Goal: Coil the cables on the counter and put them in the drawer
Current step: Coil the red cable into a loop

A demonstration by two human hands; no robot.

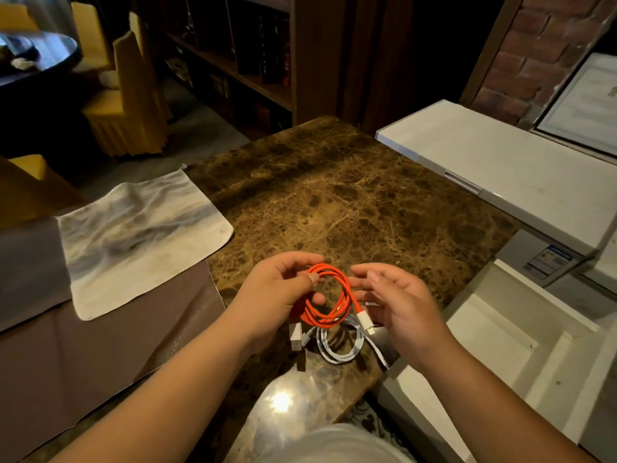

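The left hand (280, 292) holds the orange cable (325, 295) just above the near part of the marble desk (350, 202), its grip closed on the top of the loops, thumb pressing the strands against the fingers. The cable is wound into a few round turns, and its white plug (364, 322) hangs free at the lower right of the coil. The right hand (397, 299) is beside the coil with fingers spread and loosely curled, its grip open and holding nothing; whether a fingertip touches the strand I cannot tell. Below the orange coil a white cable (337, 342) lies on the desk, already looped, with its own plug (295, 336) resting to the left. A cloth (140, 235) lies well apart on the left. To the right, pale open compartments (494, 332) sit below the desk edge, probably the drawer. The cable looks light, soft and springy, so the turns will likely loosen if the pinch eases. The best hold is probably across all the strands at one spot, pinching the bundle rather than one loop, with the loose plug end tucked or gathered in so it does not swing or catch on the way to the drawer.
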